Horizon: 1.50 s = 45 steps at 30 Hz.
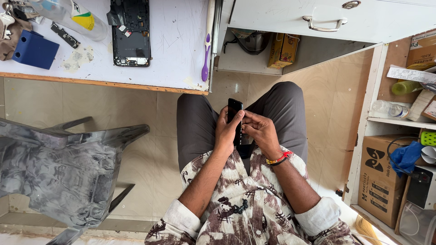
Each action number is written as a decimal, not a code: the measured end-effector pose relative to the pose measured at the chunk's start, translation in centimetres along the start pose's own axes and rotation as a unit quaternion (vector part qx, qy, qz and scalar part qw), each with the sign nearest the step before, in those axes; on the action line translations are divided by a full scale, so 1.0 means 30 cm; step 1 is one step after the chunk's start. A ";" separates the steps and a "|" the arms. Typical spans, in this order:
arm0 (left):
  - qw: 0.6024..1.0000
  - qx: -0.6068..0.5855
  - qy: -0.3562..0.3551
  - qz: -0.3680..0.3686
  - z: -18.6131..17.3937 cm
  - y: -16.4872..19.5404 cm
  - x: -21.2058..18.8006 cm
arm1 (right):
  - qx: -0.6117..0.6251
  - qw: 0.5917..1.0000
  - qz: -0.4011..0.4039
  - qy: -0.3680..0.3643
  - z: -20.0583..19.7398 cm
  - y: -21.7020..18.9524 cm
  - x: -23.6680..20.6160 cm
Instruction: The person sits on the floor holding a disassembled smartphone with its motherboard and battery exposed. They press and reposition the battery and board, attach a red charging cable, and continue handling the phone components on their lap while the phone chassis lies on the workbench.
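While my left hand (225, 131) and right hand (260, 131) pinch the slim black phone (235, 113) by its edges above my lap, a loosened grip could drop it onto the tiled floor (150, 154).

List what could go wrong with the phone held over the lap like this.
1. The black phone is pinched between the left hand and right hand above the knees, over the tiled floor; a slip could likely drop it there.
2. The opened phone body lies uncovered on the white worktop beside a plastic bottle; a leak or bump might harm it.
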<state>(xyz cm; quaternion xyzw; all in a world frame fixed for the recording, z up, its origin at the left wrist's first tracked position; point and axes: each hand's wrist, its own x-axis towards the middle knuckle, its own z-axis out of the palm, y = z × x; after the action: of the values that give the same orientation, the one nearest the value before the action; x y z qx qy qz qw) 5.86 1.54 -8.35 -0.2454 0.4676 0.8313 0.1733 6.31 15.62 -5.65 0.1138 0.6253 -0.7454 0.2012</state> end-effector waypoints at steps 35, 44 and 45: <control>1.000 0.002 0.007 -0.001 -0.002 -0.003 0.000 | -0.031 0.999 0.022 0.017 0.005 -0.009 -0.005; 1.000 0.000 0.006 0.002 0.005 0.012 -0.004 | -0.022 0.999 0.018 0.017 0.017 -0.032 -0.002; 1.000 0.002 0.007 0.002 0.006 0.013 -0.003 | -0.023 0.999 0.018 0.017 0.019 -0.036 -0.002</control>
<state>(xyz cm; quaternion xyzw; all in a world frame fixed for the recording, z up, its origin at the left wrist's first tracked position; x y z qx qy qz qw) 5.69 1.50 -7.93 -0.2498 0.4711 0.8289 0.1694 5.92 15.22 -4.55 0.1328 0.6432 -0.7252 0.2066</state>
